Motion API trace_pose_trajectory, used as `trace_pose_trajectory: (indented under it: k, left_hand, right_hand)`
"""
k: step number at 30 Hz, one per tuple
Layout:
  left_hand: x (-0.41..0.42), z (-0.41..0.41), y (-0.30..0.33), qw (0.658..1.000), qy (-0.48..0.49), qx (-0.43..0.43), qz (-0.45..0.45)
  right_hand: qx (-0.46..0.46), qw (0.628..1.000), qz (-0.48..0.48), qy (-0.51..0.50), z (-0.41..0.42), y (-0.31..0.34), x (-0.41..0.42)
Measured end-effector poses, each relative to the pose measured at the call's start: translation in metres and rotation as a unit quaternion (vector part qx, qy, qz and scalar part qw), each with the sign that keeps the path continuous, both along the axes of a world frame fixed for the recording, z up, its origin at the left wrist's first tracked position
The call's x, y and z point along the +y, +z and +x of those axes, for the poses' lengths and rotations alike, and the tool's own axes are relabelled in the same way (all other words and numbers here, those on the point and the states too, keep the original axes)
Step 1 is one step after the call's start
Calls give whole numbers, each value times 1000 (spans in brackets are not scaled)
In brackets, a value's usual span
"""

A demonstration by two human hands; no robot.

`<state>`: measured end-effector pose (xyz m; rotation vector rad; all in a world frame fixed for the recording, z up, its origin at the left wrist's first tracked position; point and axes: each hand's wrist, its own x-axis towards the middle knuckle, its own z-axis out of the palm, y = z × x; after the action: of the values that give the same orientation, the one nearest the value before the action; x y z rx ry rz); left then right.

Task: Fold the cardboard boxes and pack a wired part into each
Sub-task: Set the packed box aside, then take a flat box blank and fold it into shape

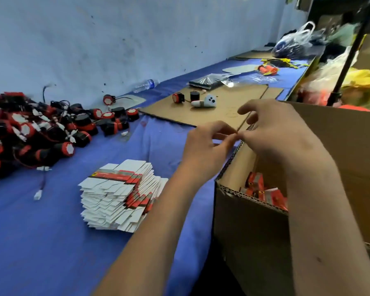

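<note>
Above the open carton (250, 223), left hand (203, 150) and right hand (280, 133) meet — fingertips pinched together, anything held too small to tell.

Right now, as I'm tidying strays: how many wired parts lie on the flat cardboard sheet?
2: a red-faced part at the sheet's left end and a black part just right of it. Others may be hidden.

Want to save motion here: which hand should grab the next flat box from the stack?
Probably the left hand. The stack lies on its side of the table, with nothing between. The right hand is over the carton and would have to cross.
</note>
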<state>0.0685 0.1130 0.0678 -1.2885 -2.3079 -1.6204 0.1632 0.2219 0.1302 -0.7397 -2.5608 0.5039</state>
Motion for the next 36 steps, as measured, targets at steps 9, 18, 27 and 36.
trace_pose_trajectory:
  k: [9,18,27,36]
  left_hand:
    - [-190,-102,-85,828,513,-162,-156]
    - [-217,-147,-92,817,503,-259,111]
    - [-322,-88,-66,843,327,-210,371]
    - [-474,-14,-106,801,141,-370,449]
  right_hand:
    - [-176,944,-44,274,-163,-98,-150]
    - [-145,926,-34,346,-225,-132,-183]
    - [71,815,-363,447,-207,-105,-288]
    - [-48,633,-564,528,-165,-146,-449]
